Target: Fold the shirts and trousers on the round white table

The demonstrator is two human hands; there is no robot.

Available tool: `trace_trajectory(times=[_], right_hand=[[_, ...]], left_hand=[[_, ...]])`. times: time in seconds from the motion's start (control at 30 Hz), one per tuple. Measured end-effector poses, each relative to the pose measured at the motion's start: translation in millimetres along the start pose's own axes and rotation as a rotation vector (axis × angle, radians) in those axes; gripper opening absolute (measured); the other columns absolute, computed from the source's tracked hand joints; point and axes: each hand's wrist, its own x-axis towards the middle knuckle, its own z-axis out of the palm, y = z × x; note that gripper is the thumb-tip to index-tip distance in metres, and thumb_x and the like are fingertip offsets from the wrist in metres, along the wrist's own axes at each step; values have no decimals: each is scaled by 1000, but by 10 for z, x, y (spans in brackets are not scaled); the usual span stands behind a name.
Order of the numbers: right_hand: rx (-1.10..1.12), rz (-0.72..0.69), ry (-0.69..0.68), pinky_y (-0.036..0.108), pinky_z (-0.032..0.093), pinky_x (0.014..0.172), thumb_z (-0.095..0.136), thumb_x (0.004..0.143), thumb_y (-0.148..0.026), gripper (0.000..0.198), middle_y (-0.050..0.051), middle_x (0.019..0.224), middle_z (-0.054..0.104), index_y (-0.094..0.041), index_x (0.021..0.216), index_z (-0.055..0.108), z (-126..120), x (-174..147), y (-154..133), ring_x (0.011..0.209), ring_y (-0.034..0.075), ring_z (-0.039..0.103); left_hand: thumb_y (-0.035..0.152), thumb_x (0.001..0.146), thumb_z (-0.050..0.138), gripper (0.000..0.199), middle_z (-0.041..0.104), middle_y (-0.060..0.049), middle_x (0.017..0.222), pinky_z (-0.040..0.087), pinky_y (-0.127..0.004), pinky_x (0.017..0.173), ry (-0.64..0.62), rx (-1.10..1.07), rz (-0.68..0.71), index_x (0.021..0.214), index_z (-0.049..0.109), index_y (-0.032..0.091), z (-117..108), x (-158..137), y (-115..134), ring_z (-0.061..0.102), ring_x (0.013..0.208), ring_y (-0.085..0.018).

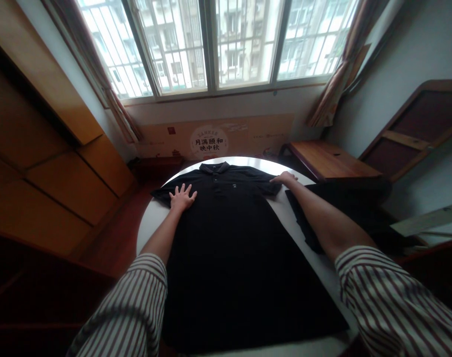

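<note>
A black short-sleeved polo shirt (pixel 226 253) lies spread out on a round white table (pixel 146 225), its collar at the far side and its hem towards me. It has a buttoned placket and a small light mark on the chest. My left hand (pixel 183 198) rests flat on the shirt near the left sleeve, fingers spread. Over at the right sleeve's end, my right hand (pixel 284 178) has its fingers closed at the sleeve edge. Part of that grip is hidden by the hand itself.
Dark cloth (pixel 308 233) lies at the table's right side, partly under my right forearm. Beyond it stand a wooden desk (pixel 333 158) and a leaning wooden frame (pixel 412 134). Orange-brown cabinets (pixel 58 193) line the left. A printed board (pixel 166 136) is below the barred window.
</note>
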Motion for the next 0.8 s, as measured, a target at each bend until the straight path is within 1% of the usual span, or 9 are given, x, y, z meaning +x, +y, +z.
trace_trajectory(times=[0.07,0.17,0.23,0.3,0.4,0.5,0.57,0.67,0.8], right_hand=[[-8,82,-59,39,56,80,60,96,-37,31,9,114,64,-15,118,61,-57,-40,-19,94,19,64],[-6,39,-29,31,53,79,53,99,-27,27,14,114,65,-10,120,60,-190,-84,-226,94,19,64],[-17,-54,19,29,49,82,48,98,-20,31,21,119,63,-7,125,56,-278,-121,-465,102,21,62],[-38,-181,22,29,46,86,50,96,-21,36,20,126,61,-9,130,53,-314,-201,-749,110,24,59],[-89,-382,-101,31,48,87,66,88,-35,40,15,124,65,-15,122,61,-224,-462,-1143,110,27,61],[-147,-526,-270,34,51,86,77,78,-42,40,14,116,69,-17,108,70,-17,-887,-1371,105,29,65],[-167,-592,-331,38,51,90,75,79,-43,41,16,119,68,-17,110,70,130,-1216,-1406,108,31,64],[-153,-678,-343,49,47,98,63,88,-49,54,21,134,59,-15,130,62,337,-1693,-1321,122,37,56],[-59,-729,-248,64,28,111,41,96,-58,68,21,157,32,-16,151,41,594,-2157,-1096,143,44,29]], left_hand=[[69,92,22,74,19,-5,164,17,-67,114,-1,0,-1,156,27,32,-4,-4,2,17,149,-39],[68,92,22,74,20,-5,164,18,-67,114,3,1,4,156,28,31,-13,-19,9,18,149,-39],[68,92,22,73,21,-5,164,19,-67,114,13,6,5,156,29,31,-14,-25,11,19,149,-39],[68,92,22,73,22,-5,164,19,-67,113,21,11,6,156,29,31,-8,-23,9,19,148,-39],[68,93,23,73,22,-5,164,20,-67,113,21,8,5,156,29,32,4,-12,1,19,149,-40],[67,93,24,73,21,-5,164,19,-67,114,17,0,6,156,29,32,5,-6,-8,18,149,-39],[67,93,24,72,22,-5,164,18,-67,114,18,-5,3,155,30,32,0,-9,-14,19,149,-39],[67,93,26,71,24,-5,163,19,-66,114,29,-16,1,154,33,31,-4,-22,-14,20,148,-39],[60,95,30,63,40,-8,156,26,-58,115,151,-71,1,144,49,26,-1,-57,18,32,143,-35]])
